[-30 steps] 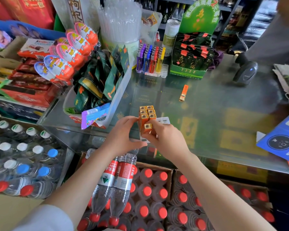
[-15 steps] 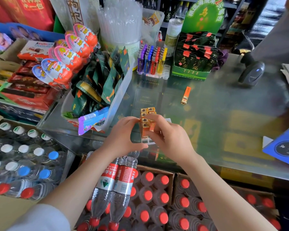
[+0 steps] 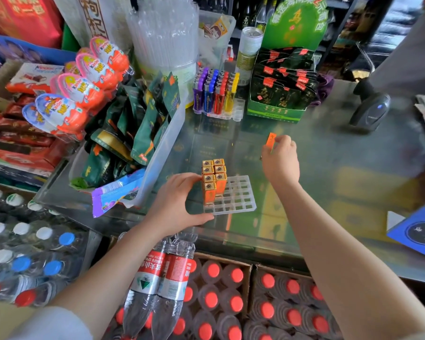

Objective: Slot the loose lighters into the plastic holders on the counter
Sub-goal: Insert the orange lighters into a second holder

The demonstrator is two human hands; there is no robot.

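Note:
A clear plastic holder (image 3: pixel 241 200) with a grid of slots lies on the glass counter (image 3: pixel 341 153) near its front edge. Several orange lighters with gold tops (image 3: pixel 212 180) stand upright in its left slots. My left hand (image 3: pixel 179 204) grips the holder's left side, thumb along its front edge. My right hand (image 3: pixel 280 158) is farther back and to the right, pinching one loose orange lighter (image 3: pixel 270 139) whose end sticks up above my fingers. A second holder (image 3: pixel 238 111) at the back carries purple, blue, red and yellow lighters (image 3: pixel 215 94).
A clear bin of green snack packets (image 3: pixel 138 133) stands left of the holder. Behind are a green box of dark sachets (image 3: pixel 280 94), a barcode scanner (image 3: pixel 371 111) and a blue card (image 3: pixel 417 231) at the right. Bottled drinks (image 3: pixel 219 303) fill crates below the counter.
My right hand left the lighters in the holder, reached back right and picked up the loose orange lighter that lay on the glass. My left hand still holds the holder.

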